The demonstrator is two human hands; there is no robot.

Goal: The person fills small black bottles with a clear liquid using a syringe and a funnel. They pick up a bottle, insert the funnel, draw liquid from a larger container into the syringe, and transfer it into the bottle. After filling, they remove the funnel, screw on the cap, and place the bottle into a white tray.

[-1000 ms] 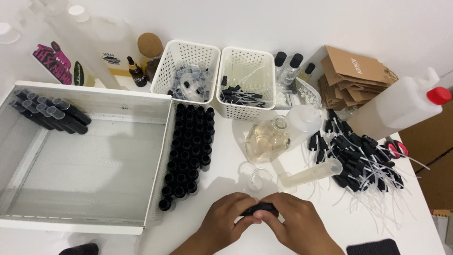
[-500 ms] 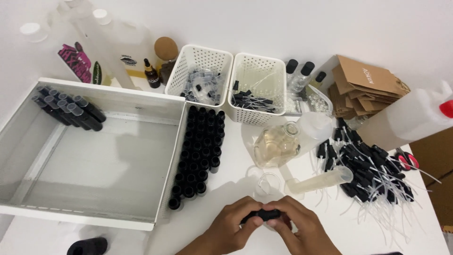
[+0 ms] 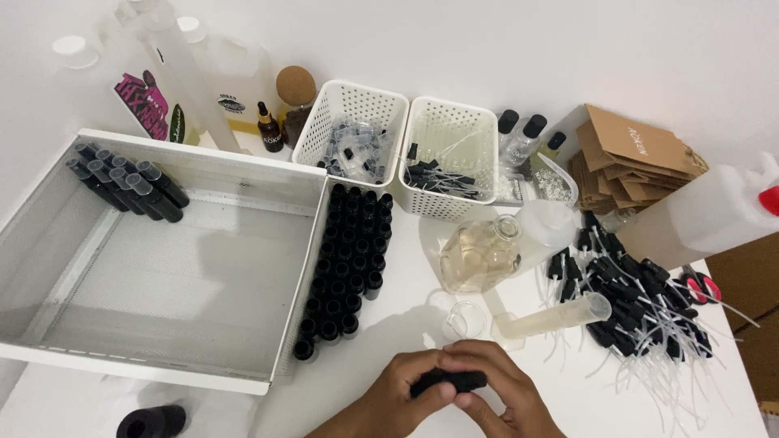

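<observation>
On the left of the counter (image 3: 389, 381) a white tray (image 3: 162, 373) holds a few capped black bottles (image 3: 130, 188) in its far corner, and beside its right wall stand rows of open black bottles (image 3: 345, 259), so the step in hand looks like closing up one bottle from that batch. At the near edge the left hand (image 3: 398, 397) and right hand (image 3: 499, 389) meet, the fingers of both curled tight around a small black bottle (image 3: 448, 380) lying sideways between them. Judging from this, the next move calls for a firm twist or press to seat its top, with the pile of black pump tops (image 3: 625, 300) lying to the right.
</observation>
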